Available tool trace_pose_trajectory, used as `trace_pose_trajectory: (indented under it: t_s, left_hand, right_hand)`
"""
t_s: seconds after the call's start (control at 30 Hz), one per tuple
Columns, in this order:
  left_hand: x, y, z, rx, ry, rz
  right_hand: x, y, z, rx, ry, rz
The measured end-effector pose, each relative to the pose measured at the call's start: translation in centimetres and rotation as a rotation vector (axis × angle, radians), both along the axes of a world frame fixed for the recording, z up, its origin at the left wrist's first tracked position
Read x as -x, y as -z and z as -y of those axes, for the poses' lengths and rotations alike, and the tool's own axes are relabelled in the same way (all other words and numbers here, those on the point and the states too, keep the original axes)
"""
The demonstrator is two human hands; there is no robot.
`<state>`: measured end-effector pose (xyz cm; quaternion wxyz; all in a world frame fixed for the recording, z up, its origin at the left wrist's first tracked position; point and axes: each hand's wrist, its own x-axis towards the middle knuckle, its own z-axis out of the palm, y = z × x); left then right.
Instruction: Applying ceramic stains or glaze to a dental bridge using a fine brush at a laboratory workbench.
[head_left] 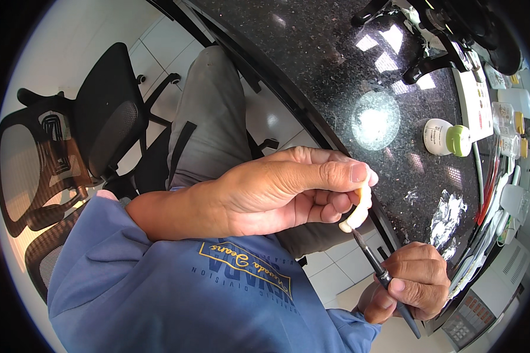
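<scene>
My left hand [288, 188] pinches a curved, cream-white dental bridge [361, 210] between thumb and fingertips. The piece looks like a row of joined teeth, with a yellowish patch near the thumb. My right hand [415, 279] is closed around a slim dark brush [368, 257] with a metal collar. Its dark tip points up and left, right at the lower end of the bridge; whether it touches, I cannot tell. Both hands are in front of my body, by the edge of a black speckled worktop [312, 53].
On the worktop stand a small white jar [436, 136] with a green lid, crumpled foil [447, 220] and a black stand [436, 59]. A bright round spot [376, 120] shines there. Several containers [506, 117] line the right. Black chairs [106, 112] stand at left.
</scene>
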<state>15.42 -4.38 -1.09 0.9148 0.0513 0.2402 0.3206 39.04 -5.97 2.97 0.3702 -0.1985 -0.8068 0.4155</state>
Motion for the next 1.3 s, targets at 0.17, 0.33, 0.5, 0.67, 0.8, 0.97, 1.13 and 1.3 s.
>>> trace_pose_trajectory:
  t_s: [0.17,0.33,0.5,0.67,0.8,0.97,1.13,1.3]
  left_hand:
    - [0.01,-0.07,-0.02,0.01,-0.006,0.009]
    - [0.02,-0.1,-0.04,0.016,-0.004,0.004]
    - [0.03,0.01,-0.14,-0.057,0.004,0.0]
    - [0.0,-0.28,-0.09,-0.002,-0.011,0.02]
    - [0.03,-0.3,-0.12,0.009,-0.006,0.01]
    - [0.03,-0.12,-0.16,-0.028,-0.003,0.015]
    - [0.0,-0.16,-0.08,0.009,-0.012,0.024]
    - [-0.03,-0.09,-0.05,0.011,-0.012,0.024]
  right_hand:
    - [-0.09,-0.07,-0.11,0.031,-0.022,0.001]
    - [-0.08,-0.12,-0.12,0.006,-0.013,0.02]
    - [-0.12,-0.26,0.05,0.035,0.0,0.027]
    - [-0.18,-0.25,0.05,0.025,0.005,0.029]
    - [-0.12,-0.11,-0.02,0.028,-0.005,0.013]
    - [0.21,-0.01,0.22,-0.02,0.046,0.0]
    - [0.51,0.07,0.37,-0.024,0.083,-0.01]
    - [0.44,0.06,0.22,-0.038,0.062,-0.002]
